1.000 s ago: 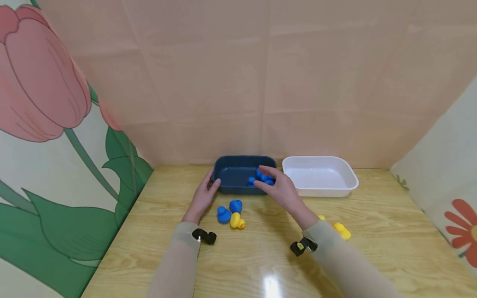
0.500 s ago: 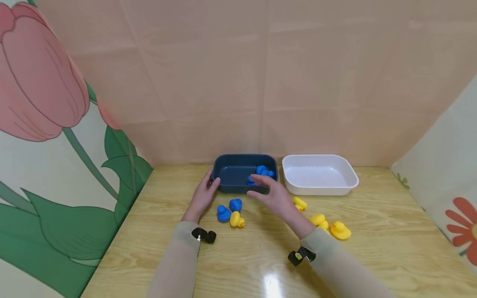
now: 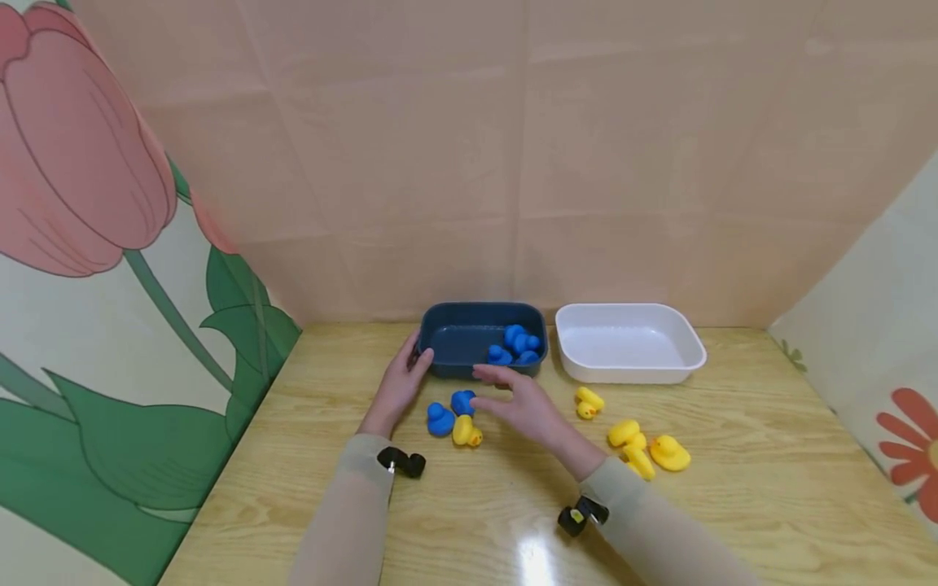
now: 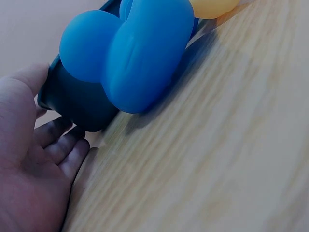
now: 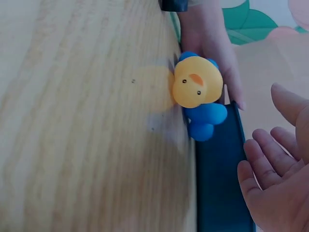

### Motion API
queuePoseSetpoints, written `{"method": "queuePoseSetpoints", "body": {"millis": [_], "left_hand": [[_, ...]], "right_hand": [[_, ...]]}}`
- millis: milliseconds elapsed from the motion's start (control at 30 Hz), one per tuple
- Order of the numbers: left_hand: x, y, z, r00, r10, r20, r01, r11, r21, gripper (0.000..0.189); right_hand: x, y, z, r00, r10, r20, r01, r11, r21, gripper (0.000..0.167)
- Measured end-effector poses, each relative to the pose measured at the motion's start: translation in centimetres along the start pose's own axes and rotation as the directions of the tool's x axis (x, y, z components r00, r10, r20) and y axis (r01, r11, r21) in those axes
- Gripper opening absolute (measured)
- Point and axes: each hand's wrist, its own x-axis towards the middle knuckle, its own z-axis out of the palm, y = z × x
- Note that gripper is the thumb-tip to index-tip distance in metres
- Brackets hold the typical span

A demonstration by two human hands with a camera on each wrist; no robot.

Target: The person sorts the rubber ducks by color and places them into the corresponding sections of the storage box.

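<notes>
My left hand (image 3: pixel 398 389) grips the left end of a dark blue tray (image 3: pixel 458 346), thumb over the rim and fingers against the outer wall. Several blue rubber ducks (image 3: pixel 516 336) lie in the tray's right part. My right hand (image 3: pixel 529 413) hovers in front of the tray, thumb and fingers spread, holding nothing. By its fingertips are two blue ducks, one nearer (image 3: pixel 463 402) and one to the left (image 3: pixel 440 420), with a yellow duck (image 3: pixel 466 432) touching them. In the right wrist view the yellow duck (image 5: pixel 198 82) partly covers the blue ones.
A white tray (image 3: pixel 630 376) stands right of the blue one. Several yellow ducks lie on the wooden table (image 3: pixel 762 488) before it, one close to the tray (image 3: pixel 589 402) and others further right (image 3: pixel 670 453). A pink cloth (image 3: pixel 513 163) hangs behind.
My right hand has drawn back from over the blue tray, toward the loose ducks at its front left. The ducks in the tray now show uncovered. My left hand keeps its place.
</notes>
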Motion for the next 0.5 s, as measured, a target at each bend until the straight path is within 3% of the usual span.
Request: {"method": "queuePoseSetpoints", "body": {"millis": [333,500], "left_hand": [[0.0,-0.1,0.0,1.0,-0.005,0.0,0.005,1.0,-0.001,0.087],[0.1,-0.1,0.0,1.0,-0.007,0.003,0.007,1.0,-0.003,0.089]], "right_hand": [[0.2,1.4,1.1,0.996,-0.044,0.076,0.042,0.999,0.025,0.061],[0.5,1.9,1.5,0.996,-0.025,0.081,0.023,0.999,0.028,0.061]]}}
